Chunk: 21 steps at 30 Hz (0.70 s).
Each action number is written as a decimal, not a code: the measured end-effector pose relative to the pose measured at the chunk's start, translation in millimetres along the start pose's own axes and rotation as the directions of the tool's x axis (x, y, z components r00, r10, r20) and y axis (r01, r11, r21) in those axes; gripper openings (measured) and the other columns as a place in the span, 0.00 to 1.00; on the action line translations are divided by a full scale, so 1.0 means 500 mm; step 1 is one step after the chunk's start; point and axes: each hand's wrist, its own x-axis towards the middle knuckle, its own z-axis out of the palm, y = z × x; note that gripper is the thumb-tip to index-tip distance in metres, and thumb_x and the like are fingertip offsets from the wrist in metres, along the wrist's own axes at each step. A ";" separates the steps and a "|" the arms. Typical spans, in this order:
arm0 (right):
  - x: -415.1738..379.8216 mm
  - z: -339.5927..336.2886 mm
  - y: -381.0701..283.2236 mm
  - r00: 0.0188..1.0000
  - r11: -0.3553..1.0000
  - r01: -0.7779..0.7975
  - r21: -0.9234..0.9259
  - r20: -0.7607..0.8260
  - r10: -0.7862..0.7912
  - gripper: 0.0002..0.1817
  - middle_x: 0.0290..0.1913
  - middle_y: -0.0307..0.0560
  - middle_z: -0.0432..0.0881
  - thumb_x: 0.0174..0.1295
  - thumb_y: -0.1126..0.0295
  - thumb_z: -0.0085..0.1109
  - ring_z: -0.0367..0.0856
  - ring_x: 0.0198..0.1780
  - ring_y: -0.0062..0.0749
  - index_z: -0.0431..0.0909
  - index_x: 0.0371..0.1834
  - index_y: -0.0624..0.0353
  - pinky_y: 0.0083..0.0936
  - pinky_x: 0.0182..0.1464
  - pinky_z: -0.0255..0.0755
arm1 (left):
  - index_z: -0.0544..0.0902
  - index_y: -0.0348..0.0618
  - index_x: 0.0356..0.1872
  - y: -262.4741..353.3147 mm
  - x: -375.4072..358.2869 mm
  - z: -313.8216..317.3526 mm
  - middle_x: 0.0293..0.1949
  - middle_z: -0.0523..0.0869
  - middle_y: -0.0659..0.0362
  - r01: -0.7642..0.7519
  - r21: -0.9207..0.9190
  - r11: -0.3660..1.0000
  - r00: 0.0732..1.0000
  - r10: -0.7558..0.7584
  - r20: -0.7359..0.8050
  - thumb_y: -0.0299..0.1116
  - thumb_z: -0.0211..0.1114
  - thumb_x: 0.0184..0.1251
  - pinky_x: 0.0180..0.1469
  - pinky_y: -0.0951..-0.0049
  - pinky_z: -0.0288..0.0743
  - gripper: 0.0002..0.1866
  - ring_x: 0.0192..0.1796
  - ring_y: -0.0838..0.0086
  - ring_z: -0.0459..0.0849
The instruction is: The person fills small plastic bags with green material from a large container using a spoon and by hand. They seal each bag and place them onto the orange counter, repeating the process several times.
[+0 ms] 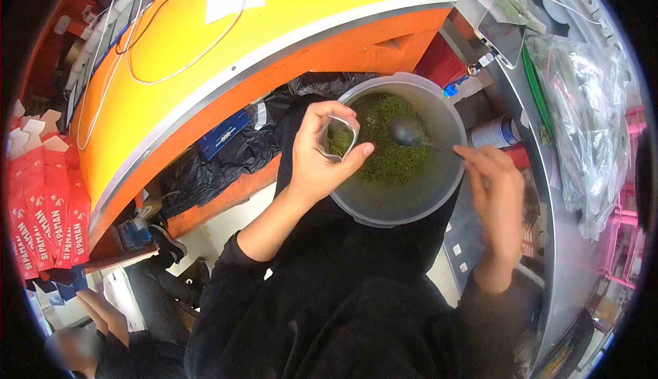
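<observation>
My left hand (317, 147) is wrapped round a small pouch (340, 134), its mouth held apart and green stuff visible inside. My right hand (490, 180) pinches the thin handle of a dark spoon (408, 132); the hand is slightly blurred. The spoon's round bowl lies over chopped green leaves (391, 163) in a large translucent plastic bucket (401, 216). This bucket sits at my lap, and the pouch overlaps its left rim in the view.
A yellow table (171, 29) with white cables curves along the upper left. Red printed boxes (48, 201) stand at far left, above another person (96, 338). On the right, clear plastic bags (582, 118) lie on a grey counter (534, 105), near stacked cups (492, 134).
</observation>
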 end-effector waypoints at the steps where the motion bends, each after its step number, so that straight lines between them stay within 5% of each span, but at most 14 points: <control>1: 0.004 0.020 -0.003 0.998 0.997 0.053 -0.051 0.029 -0.052 0.17 0.43 0.51 0.81 0.53 0.75 0.60 0.79 0.46 0.46 0.80 0.49 0.57 0.35 0.49 0.71 | 0.69 0.40 0.47 -0.004 0.003 0.002 0.38 0.75 0.60 -0.020 0.048 0.999 1.000 0.019 0.012 0.24 0.72 0.49 0.50 0.74 0.69 0.25 0.43 0.77 0.76; 4: 0.014 0.119 -0.036 0.978 0.966 0.162 0.201 0.097 -0.185 0.30 0.54 0.59 0.76 0.53 0.63 0.65 0.73 0.57 0.52 0.69 0.58 0.64 0.38 0.59 0.66 | 0.68 0.41 0.48 -0.013 -0.002 0.052 0.39 0.74 0.60 0.157 -0.208 0.965 0.984 -0.170 -0.046 0.24 0.73 0.48 0.52 0.75 0.67 0.27 0.45 0.77 0.74; 6: 0.014 0.188 -0.070 0.983 0.864 0.142 0.484 0.036 -0.182 0.31 0.54 0.61 0.76 0.55 0.60 0.64 0.72 0.57 0.56 0.68 0.59 0.64 0.38 0.60 0.67 | 0.66 0.41 0.51 -0.007 -0.005 0.075 0.40 0.72 0.60 0.081 -0.217 0.973 0.995 -0.090 -0.034 0.26 0.75 0.47 0.53 0.75 0.65 0.31 0.47 0.75 0.73; 8: 0.019 0.207 -0.066 0.982 0.767 -0.060 0.639 0.175 -0.069 0.27 0.52 0.56 0.78 0.58 0.65 0.62 0.77 0.55 0.48 0.68 0.59 0.66 0.33 0.57 0.69 | 0.65 0.40 0.57 0.016 0.005 0.068 0.43 0.73 0.58 0.078 -0.215 0.974 0.996 -0.066 0.060 0.29 0.75 0.48 0.51 0.76 0.69 0.35 0.47 0.76 0.74; 10: 0.024 0.194 -0.061 0.966 0.571 -0.181 0.801 0.254 -0.051 0.23 0.49 0.52 0.79 0.60 0.70 0.60 0.79 0.51 0.38 0.69 0.57 0.67 0.29 0.53 0.71 | 0.69 0.38 0.56 0.038 0.008 0.041 0.45 0.77 0.58 0.447 -0.440 0.779 0.895 -0.385 0.226 0.29 0.72 0.53 0.47 0.78 0.73 0.29 0.46 0.78 0.77; 11: 0.026 0.190 -0.060 0.955 0.453 -0.240 0.859 0.292 -0.047 0.21 0.48 0.49 0.80 0.61 0.72 0.59 0.80 0.49 0.33 0.69 0.56 0.67 0.26 0.51 0.72 | 0.78 0.35 0.47 0.022 0.001 0.035 0.41 0.83 0.59 0.426 -0.334 0.841 0.905 -0.388 0.177 0.27 0.69 0.58 0.43 0.80 0.75 0.16 0.42 0.80 0.80; 14: 0.028 0.193 -0.062 0.999 0.358 -0.046 0.932 0.038 0.029 0.14 0.43 0.43 0.81 0.63 0.77 0.56 0.79 0.43 0.21 0.72 0.51 0.66 0.20 0.45 0.73 | 0.83 0.34 0.38 0.018 -0.004 0.029 0.34 0.85 0.61 0.421 -0.302 0.856 0.906 -0.413 0.091 0.25 0.66 0.61 0.44 0.81 0.74 0.07 0.38 0.82 0.81; 15: 0.031 0.197 -0.069 0.978 0.190 -0.072 0.979 0.031 0.206 0.08 0.37 0.39 0.80 0.62 0.79 0.57 0.78 0.35 0.18 0.76 0.44 0.65 0.15 0.40 0.72 | 0.84 0.34 0.38 0.014 -0.009 0.027 0.33 0.86 0.60 0.428 -0.296 0.854 0.902 -0.421 0.089 0.26 0.67 0.61 0.43 0.82 0.73 0.07 0.37 0.83 0.80; 21: 0.028 0.185 -0.045 0.976 0.322 -0.062 0.945 -0.011 0.219 0.01 0.33 0.36 0.80 0.60 0.79 0.59 0.75 0.34 0.13 0.78 0.34 0.65 0.12 0.37 0.68 | 0.85 0.34 0.34 0.017 -0.010 0.020 0.33 0.86 0.58 0.408 -0.138 0.902 0.912 -0.395 0.114 0.23 0.66 0.59 0.41 0.80 0.74 0.04 0.36 0.80 0.81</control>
